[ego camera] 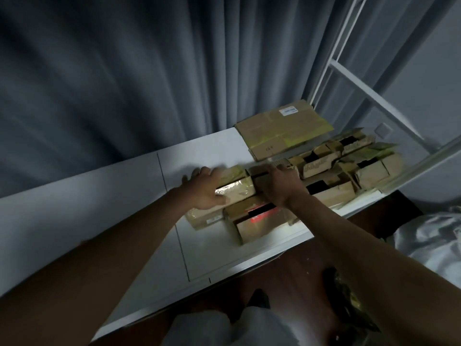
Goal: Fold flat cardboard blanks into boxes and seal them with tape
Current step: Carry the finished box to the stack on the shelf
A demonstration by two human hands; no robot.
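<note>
1. A small cardboard box [234,188] with shiny tape on its top sits on the white table [139,186], at the left end of a cluster of other boxes.
2. The left hand [208,189] lies over the box's left end, fingers curled round the far edge and thumb on the near side, gripping it.
3. The right hand [279,182] rests on the box's right end; its fingers curl down over the cardboard, but blur hides exactly what they hold.
4. To do this well, I judge both hands should hold the flaps square and flush while the tape is smoothed flat.
5. Open boxes [349,168] crowd the right; a flat cardboard blank [282,128] lies farther back.
</note>
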